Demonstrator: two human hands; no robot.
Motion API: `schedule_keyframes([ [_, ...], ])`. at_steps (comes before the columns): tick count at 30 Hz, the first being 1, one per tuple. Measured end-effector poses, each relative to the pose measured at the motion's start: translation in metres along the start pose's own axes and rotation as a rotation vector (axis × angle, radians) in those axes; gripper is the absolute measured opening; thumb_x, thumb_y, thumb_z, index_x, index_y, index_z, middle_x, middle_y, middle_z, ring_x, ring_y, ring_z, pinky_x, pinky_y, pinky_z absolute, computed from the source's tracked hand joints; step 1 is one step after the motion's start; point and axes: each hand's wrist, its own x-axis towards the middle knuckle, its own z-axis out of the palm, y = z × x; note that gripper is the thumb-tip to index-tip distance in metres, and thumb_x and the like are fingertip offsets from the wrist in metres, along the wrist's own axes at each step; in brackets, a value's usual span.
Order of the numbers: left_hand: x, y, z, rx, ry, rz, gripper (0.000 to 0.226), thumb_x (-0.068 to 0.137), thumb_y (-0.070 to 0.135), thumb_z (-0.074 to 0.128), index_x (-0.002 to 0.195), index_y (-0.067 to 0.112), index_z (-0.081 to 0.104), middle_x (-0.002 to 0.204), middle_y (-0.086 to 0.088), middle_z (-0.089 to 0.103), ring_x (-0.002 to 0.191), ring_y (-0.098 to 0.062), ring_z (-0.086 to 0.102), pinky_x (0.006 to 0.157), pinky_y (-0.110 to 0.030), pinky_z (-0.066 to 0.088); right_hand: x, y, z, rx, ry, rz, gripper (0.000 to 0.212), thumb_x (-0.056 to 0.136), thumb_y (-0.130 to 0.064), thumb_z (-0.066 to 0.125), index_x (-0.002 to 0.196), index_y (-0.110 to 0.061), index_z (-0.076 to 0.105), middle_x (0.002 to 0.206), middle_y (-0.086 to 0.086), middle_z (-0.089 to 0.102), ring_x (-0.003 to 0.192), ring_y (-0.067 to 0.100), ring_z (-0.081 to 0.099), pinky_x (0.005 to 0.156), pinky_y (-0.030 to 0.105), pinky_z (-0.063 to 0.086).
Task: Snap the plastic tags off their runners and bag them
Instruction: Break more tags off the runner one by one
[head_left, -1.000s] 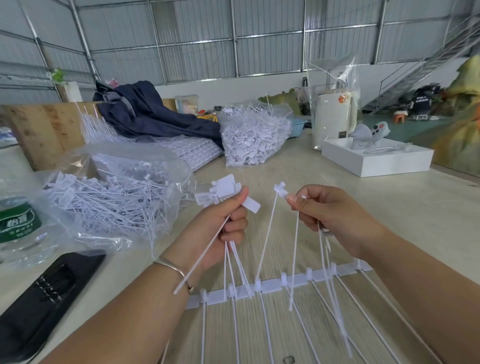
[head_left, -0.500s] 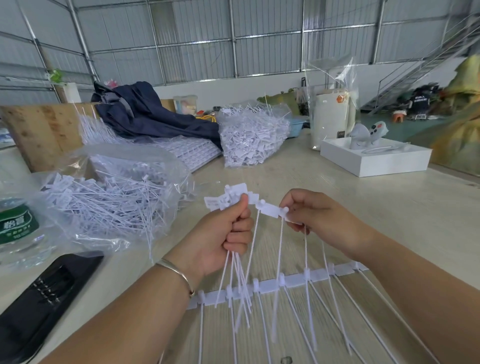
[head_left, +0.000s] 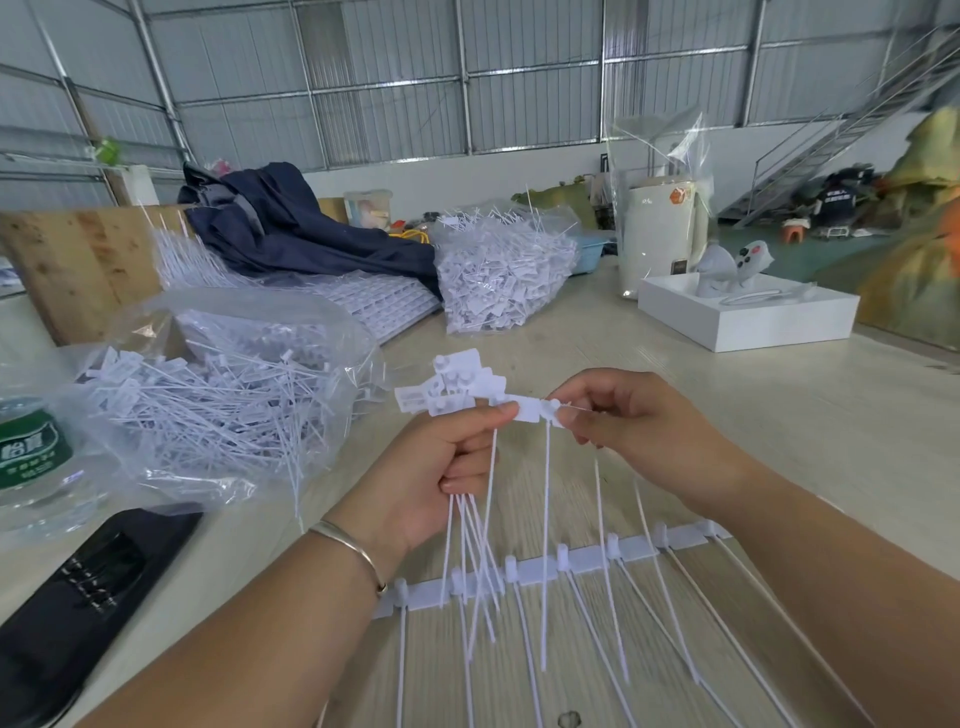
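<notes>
Left hand (head_left: 431, 478) gripping a bunch of snapped tags (head_left: 457, 392), right hand (head_left: 628, 415) pinching one tag (head_left: 548, 413) beside it, runner (head_left: 582, 558) on the counter (head_left: 779, 415) below

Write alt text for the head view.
Left hand grips a bundle of white tags while the right hand pinches another tag beside it, above a runner on the table.
</notes>
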Motion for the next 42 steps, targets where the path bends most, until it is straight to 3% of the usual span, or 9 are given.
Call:
schedule_keyframes([
  [10, -0.001, 0.004, -0.003, -0.078, -0.003, 0.022, 0.032, 0.068, 0.017, 0.075, 0.057, 0.021, 0.046, 0.051, 0.009, 0.020, 0.034, -0.002, 0.019, 0.029, -0.014, 0.016, 0.000, -0.003, -0.002, 0.083, 0.087, 0.047, 0.016, 0.089, -0.018, 0.067, 0.080, -0.006, 0.061, 0.064, 0.008, 0.053, 0.062, 0.014, 0.048, 0.069, 0.031, 0.041],
  [14, -0.005, -0.001, 0.006, -0.211, -0.190, -0.057, 0.028, 0.068, 0.017, 0.080, 0.062, 0.016, 0.052, 0.048, 0.009, 0.027, 0.031, -0.002, 0.025, 0.028, -0.013, 0.020, -0.006, -0.010, 0.008, 0.232, -0.036, -0.029, 0.020, 0.085, -0.023, 0.065, 0.081, -0.004, 0.059, 0.063, 0.006, 0.051, 0.060, 0.011, 0.048, 0.064, 0.019, 0.041],
  [18, -0.008, -0.004, 0.013, -0.261, -0.352, -0.112, 0.029, 0.062, 0.019, 0.090, 0.070, 0.011, 0.063, 0.045, 0.009, 0.031, 0.030, -0.001, 0.029, 0.028, -0.012, 0.023, -0.008, -0.014, 0.016, 0.387, -0.135, -0.028, 0.025, 0.081, -0.023, 0.062, 0.085, 0.001, 0.057, 0.058, 0.000, 0.053, 0.055, 0.008, 0.049, 0.057, 0.015, 0.040],
  [22, -0.007, -0.001, 0.014, -0.228, -0.344, -0.091, 0.014, 0.075, 0.023, 0.071, 0.077, 0.012, 0.062, 0.058, 0.007, 0.025, 0.041, -0.003, 0.019, 0.030, -0.013, 0.018, -0.007, -0.016, 0.013, 0.334, -0.073, 0.001, 0.021, 0.078, -0.027, 0.064, 0.076, -0.007, 0.060, 0.060, 0.010, 0.049, 0.051, 0.007, 0.047, 0.051, 0.012, 0.038],
  [26, -0.003, -0.001, 0.010, -0.254, -0.313, -0.098, 0.019, 0.085, 0.023, 0.062, 0.069, 0.014, 0.056, 0.063, 0.003, 0.048, 0.045, -0.003, 0.028, 0.031, -0.013, 0.021, -0.005, -0.012, 0.011, 0.296, 0.021, 0.039, 0.026, 0.074, -0.032, 0.068, 0.076, -0.007, 0.060, 0.068, 0.017, 0.044, 0.049, 0.007, 0.044, 0.048, 0.011, 0.035],
  [29, -0.001, -0.001, 0.007, -0.268, -0.218, -0.117, 0.017, 0.081, 0.026, 0.063, 0.071, 0.014, 0.057, 0.061, 0.000, 0.057, 0.037, -0.002, 0.034, 0.032, -0.013, 0.018, -0.004, -0.009, 0.008, 0.285, 0.066, 0.079, 0.026, 0.075, -0.028, 0.071, 0.081, -0.005, 0.061, 0.070, 0.017, 0.044, 0.047, 0.006, 0.043, 0.046, 0.010, 0.034],
  [34, 0.000, -0.002, 0.006, -0.177, -0.160, -0.035, 0.026, 0.083, 0.024, 0.063, 0.064, 0.018, 0.046, 0.055, 0.007, 0.033, 0.035, -0.001, 0.027, 0.033, -0.012, 0.018, -0.003, -0.007, 0.003, 0.297, 0.080, 0.116, 0.012, 0.085, -0.014, 0.068, 0.078, -0.007, 0.061, 0.065, 0.015, 0.044, 0.047, 0.006, 0.044, 0.044, 0.010, 0.033],
  [37, -0.001, 0.000, 0.005, -0.119, -0.141, -0.012, 0.032, 0.082, 0.024, 0.064, 0.059, 0.018, 0.041, 0.055, 0.007, 0.027, 0.038, -0.002, 0.024, 0.034, -0.013, 0.019, -0.002, -0.009, 0.001, 0.330, 0.096, 0.145, 0.014, 0.087, -0.005, 0.062, 0.074, -0.009, 0.058, 0.059, 0.007, 0.046, 0.047, 0.008, 0.045, 0.043, 0.012, 0.033],
  [42, 0.000, -0.001, 0.004, -0.151, -0.115, -0.021, 0.030, 0.078, 0.010, 0.064, 0.064, 0.019, 0.040, 0.053, 0.007, 0.023, 0.037, -0.002, 0.023, 0.033, -0.012, 0.017, -0.001, -0.009, -0.001, 0.352, 0.140, 0.226, 0.019, 0.085, 0.009, 0.044, 0.080, -0.004, 0.056, 0.067, 0.014, 0.048, 0.047, 0.009, 0.046, 0.044, 0.013, 0.035],
])
